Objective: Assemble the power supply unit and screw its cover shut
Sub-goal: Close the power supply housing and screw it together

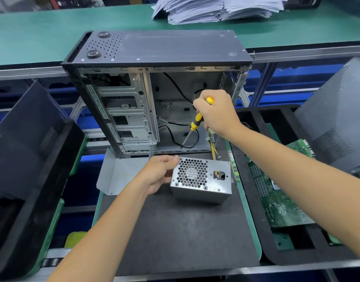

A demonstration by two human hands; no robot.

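A silver power supply unit (203,184) with a honeycomb fan grille sits on the black mat (175,231), its yellow wire bundle (212,146) running up behind it. My left hand (159,173) grips the unit's upper left corner. Above it, my right hand (215,111) holds a yellow-and-black screwdriver (195,123), tip pointing down-left in the air, clear of the unit. A bent grey metal cover (119,173) lies to the left of the unit.
An open computer case (154,88) stands behind the mat. A green circuit board (281,198) lies in the black tray on the right. Dark case panels lean at both sides. Stacked papers (213,8) rest on the far green bench.
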